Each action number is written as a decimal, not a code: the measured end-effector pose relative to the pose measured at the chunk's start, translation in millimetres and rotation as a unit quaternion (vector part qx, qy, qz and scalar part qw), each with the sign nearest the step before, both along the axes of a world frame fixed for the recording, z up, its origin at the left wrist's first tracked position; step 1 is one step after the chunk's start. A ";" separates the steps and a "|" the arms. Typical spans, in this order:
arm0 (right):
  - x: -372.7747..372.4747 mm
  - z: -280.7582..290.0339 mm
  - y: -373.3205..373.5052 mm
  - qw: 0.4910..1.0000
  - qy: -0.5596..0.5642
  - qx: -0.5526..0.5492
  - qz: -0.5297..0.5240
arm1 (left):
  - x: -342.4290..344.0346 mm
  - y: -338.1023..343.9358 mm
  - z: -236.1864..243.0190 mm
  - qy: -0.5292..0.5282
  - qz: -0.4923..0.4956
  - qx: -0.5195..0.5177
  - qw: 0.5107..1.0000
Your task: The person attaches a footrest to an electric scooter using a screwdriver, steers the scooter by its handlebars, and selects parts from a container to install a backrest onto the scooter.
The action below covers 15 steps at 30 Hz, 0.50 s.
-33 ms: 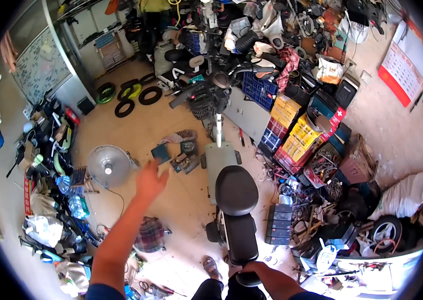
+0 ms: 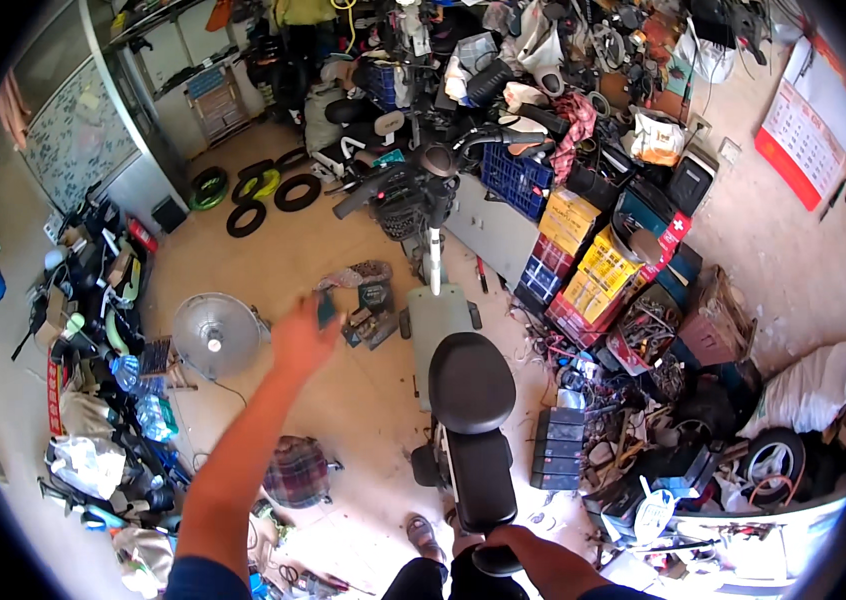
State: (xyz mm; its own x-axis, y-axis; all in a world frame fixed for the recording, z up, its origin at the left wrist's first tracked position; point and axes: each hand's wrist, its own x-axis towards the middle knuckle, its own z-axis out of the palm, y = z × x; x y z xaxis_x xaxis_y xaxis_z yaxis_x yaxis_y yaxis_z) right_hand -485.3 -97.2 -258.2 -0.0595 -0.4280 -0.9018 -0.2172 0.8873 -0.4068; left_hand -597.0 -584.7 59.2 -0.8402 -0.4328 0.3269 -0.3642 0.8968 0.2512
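An electric scooter (image 2: 425,345) stands in front of me, its handlebar with a basket (image 2: 401,215) at the far end. It has a rounded black front seat (image 2: 471,382) and a longer black rear seat (image 2: 485,478). My right hand (image 2: 509,541) is closed on the black rounded backrest (image 2: 496,562) behind the rear seat; its fingertips are partly hidden. My left hand (image 2: 305,338) is stretched out in the air left of the scooter, fingers apart and slightly blurred, holding nothing visible. Beyond it, small boxes and tools (image 2: 371,325) lie on the floor.
A round metal fan (image 2: 215,338) stands at left, and a plaid-covered stool (image 2: 296,472) sits below my left forearm. Loose tires (image 2: 246,218) lie at the far left. Stacked crates (image 2: 605,268), a battery pack (image 2: 558,448) and heaped parts line the right. Bottles (image 2: 155,415) and clutter line the left wall.
My left hand has shifted slightly up and to the left, its fingers now pointing more away from me. My right hand stays on the backrest.
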 end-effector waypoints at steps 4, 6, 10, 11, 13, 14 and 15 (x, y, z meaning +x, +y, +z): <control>-10.2 -20.1 -21.5 0.999 0.028 0.019 -0.017 | -140.0 -63.7 -7.4 -0.006 0.000 -0.111 0.994; -15.3 -23.0 -18.0 0.998 0.048 0.030 -0.040 | -199.9 -68.5 -9.4 -0.052 0.026 -0.168 0.984; -24.0 -28.4 -13.8 0.995 0.060 0.045 -0.068 | -285.1 -121.2 -31.3 -0.138 0.028 -0.251 0.958; -27.4 -30.0 -13.4 0.994 0.062 0.050 -0.074 | -300.6 -131.2 -36.6 -0.145 0.052 -0.243 0.958; -33.8 -27.6 -9.2 0.992 0.065 0.064 -0.082 | -327.2 -153.9 -45.7 -0.160 0.076 -0.231 0.957; -37.8 -27.0 -7.7 0.991 0.070 0.073 -0.090 | -338.4 -165.4 -48.6 -0.118 0.094 -0.234 0.961; -42.1 -24.5 -3.4 0.989 0.073 0.083 -0.095 | -347.7 -171.2 -52.9 -0.075 0.109 -0.234 0.963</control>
